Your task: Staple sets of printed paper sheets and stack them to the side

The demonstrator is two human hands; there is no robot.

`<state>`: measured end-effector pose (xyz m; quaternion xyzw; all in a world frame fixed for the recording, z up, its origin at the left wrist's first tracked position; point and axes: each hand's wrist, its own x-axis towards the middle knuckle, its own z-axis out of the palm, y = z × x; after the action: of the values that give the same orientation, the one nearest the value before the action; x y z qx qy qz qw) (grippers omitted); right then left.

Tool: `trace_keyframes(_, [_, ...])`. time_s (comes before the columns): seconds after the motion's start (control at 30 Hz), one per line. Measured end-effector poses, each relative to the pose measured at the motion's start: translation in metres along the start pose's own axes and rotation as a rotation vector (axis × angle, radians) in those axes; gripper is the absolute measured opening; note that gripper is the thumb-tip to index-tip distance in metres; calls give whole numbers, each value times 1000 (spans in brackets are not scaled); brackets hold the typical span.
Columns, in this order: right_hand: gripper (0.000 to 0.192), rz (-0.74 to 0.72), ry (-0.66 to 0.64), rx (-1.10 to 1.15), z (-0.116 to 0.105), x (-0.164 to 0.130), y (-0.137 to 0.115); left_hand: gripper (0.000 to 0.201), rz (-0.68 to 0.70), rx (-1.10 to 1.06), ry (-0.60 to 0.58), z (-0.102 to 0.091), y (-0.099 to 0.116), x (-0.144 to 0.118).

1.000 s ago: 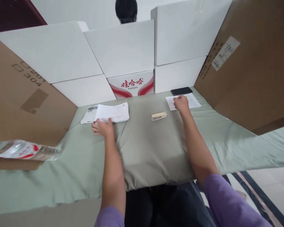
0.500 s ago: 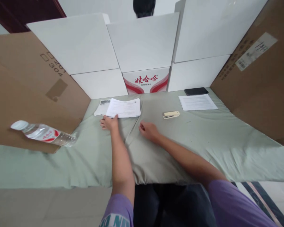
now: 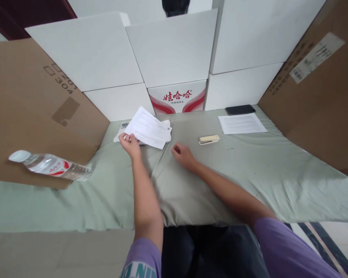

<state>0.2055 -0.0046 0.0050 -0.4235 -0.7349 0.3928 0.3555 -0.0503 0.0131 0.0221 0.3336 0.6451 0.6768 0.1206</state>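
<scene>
My left hand [image 3: 130,146] pinches the lower left corner of a printed sheet of paper [image 3: 147,127]. The sheet is raised and turned at an angle above a stack of papers [image 3: 167,124], which it mostly covers. Partly hidden to the left of the stack lies a pale flat item with small dark things on it [image 3: 118,134]. My right hand [image 3: 182,154] rests on the green cloth, curled in a loose fist with nothing visible in it. Just beyond it to the right is a cream stapler [image 3: 209,139].
Farther right lie more printed sheets [image 3: 242,124], with a black phone [image 3: 240,110] behind them. A water bottle [image 3: 52,165] is at the left. White boxes [image 3: 174,54] line the back, and cardboard boxes [image 3: 26,116] flank the sides. Behind them shows part of a person's head [image 3: 176,7].
My left hand has lifted the top sheet off the stack by its corner, and the sheet has swung askew. My right hand stays nearly where it was.
</scene>
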Motion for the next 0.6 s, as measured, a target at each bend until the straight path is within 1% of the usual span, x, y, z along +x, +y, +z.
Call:
trace_keyframes(0.07, [17, 45, 13, 197, -3, 8, -1, 37, -61, -185, -20, 3, 6, 3])
trace_keyframes(0.1, [27, 96, 13, 304, -4, 13, -1, 40, -84, -259, -26, 5, 9, 4])
trace_keyframes(0.17, [51, 221, 3, 513, -8, 20, -2, 43, -105, -372, -94, 9, 15, 3])
trace_keyframes(0.2, [58, 268, -10, 604, -10, 23, -2, 43, -115, -409, -120, 12, 17, 2])
trace_keyframes(0.23, [62, 288, -28, 683, -12, 24, -2, 42, -126, -430, -141, 15, 19, -1])
trace_keyframes(0.3, [59, 247, -96, 803, -17, 25, 0, 39, -153, -442, -183, 22, 20, -7])
trace_keyframes(0.37, [55, 165, -165, 868, -21, 26, 2, 34, -189, -455, -232, 29, 20, -14])
trace_keyframes(0.43, [55, 111, -174, 879, -24, 28, 5, 31, -231, -479, -291, 35, 19, -21])
trace_keyframes(0.47, [55, 97, -155, 867, -26, 30, 5, 32, -252, -478, -332, 37, 18, -23])
trace_keyframes(0.53, [52, 97, -78, 809, -32, 36, 6, 35, -278, -425, -428, 38, 16, -25])
trace_keyframes(0.6, [44, 121, 59, 732, -42, 43, 5, 35, -239, -300, -497, 37, 13, -24])
